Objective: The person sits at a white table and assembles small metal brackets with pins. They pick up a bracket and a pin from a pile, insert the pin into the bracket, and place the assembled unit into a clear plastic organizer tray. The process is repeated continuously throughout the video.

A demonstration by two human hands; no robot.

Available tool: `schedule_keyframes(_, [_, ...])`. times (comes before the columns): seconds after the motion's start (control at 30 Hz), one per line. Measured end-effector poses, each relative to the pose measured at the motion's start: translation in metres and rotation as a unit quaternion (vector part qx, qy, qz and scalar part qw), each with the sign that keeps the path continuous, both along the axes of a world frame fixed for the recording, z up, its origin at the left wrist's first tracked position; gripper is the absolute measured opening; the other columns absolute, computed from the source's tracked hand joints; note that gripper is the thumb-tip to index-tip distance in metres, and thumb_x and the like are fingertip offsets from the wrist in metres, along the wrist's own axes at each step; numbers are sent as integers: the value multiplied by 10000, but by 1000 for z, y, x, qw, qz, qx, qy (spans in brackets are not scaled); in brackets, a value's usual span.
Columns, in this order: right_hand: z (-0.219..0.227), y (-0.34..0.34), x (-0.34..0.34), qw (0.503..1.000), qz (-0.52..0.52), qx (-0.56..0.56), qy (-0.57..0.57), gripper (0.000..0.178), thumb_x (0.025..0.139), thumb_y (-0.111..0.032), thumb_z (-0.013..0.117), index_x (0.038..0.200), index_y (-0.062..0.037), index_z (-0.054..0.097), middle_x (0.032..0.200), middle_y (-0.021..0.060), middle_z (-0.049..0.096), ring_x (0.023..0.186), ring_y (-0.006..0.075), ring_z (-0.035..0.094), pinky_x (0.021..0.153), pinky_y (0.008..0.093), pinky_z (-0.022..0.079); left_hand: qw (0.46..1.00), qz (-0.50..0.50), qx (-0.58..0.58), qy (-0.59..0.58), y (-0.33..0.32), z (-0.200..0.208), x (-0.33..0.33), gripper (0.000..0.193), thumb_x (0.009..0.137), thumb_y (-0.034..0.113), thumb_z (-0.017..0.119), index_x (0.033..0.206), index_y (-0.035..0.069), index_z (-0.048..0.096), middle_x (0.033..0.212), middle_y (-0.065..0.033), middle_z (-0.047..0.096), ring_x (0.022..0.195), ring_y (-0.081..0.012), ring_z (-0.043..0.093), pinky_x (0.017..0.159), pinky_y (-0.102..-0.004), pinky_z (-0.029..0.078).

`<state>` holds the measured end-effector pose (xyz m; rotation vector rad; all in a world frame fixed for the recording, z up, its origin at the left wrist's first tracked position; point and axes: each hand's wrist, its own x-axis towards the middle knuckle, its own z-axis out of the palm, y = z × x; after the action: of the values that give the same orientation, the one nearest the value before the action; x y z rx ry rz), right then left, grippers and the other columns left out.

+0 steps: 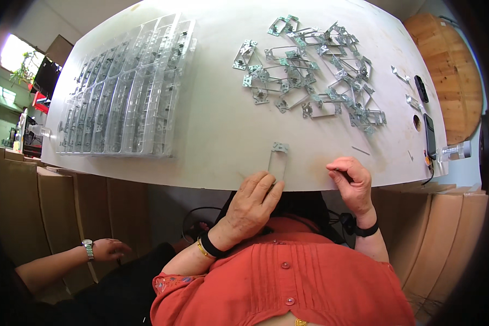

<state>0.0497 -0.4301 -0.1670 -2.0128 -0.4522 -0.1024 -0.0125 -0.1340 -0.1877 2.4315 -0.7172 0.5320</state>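
Note:
At the table's near edge, my left hand (251, 202) has its fingers closed over the near end of a thin rectangular metal bracket (280, 147). The bracket's far end, with a small plate, lies out toward the table's middle; its near end is hidden under my fingers. To the right, my right hand (355, 183) is raised over the edge in a pinch, thumb against curled fingers. What it holds, if anything, is too small to tell. A thin metal pin (361, 150) lies just beyond it. Farther off, several similar metal brackets (323, 110) form a loose, tangled pile.
Clear plastic compartment trays (186, 54) holding small dark parts stand on the left. At the right edge are a black phone-like device (430, 136), a dark oblong object (421, 89), a hole (417, 123) and a clear bottle (455, 151). Another person's hand (111, 249) is at lower left.

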Motion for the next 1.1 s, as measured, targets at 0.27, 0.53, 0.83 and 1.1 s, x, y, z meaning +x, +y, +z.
schedule_keyframes(0.27, [3, 8, -1, 1000, -9, 1, 9, 197, 952, 57, 811, 1118, -50, 824, 1054, 71, 746, 895, 157, 687, 788, 288, 550, 962, 37, -249, 107, 1, 20, 4, 371, 931, -28, 842, 1269, -16, 688, 1172, -159, 730, 966, -279, 759, 870, -360, 623])
schedule_keyframes(0.53, [3, 33, 1, 995, -50, 61, 61, 197, 977, 62, 792, 1139, -44, 828, 1072, 62, 753, 952, 136, 685, 829, 269, 547, 842, 126, -440, 287, 12, 18, 20, 297, 1141, 82, 645, 1405, -34, 570, 1173, -99, 740, 1059, -162, 753, 874, -301, 631])
schedule_keyframes(0.83, [7, 63, 9, 996, 0, 36, 76, 190, 985, 48, 790, 1156, -28, 821, 1074, 87, 796, 932, 160, 735, 829, 289, 590, 875, 189, -353, 271, 19, 31, 29, 173, 1112, 106, 699, 1234, -17, 694, 989, -35, 727, 807, -84, 715, 631, -249, 541])
schedule_keyframes(1.1, [91, 35, 13, 957, -109, 139, -231, 131, 1152, -99, 612, 1199, -4, 689, 1093, 124, 702, 837, 168, 598, 741, 314, 523, 946, 198, -237, 97, 28, 15, 50, 117, 1064, 92, 748, 1130, -4, 753, 863, -80, 706, 722, -111, 626, 632, -282, 502])
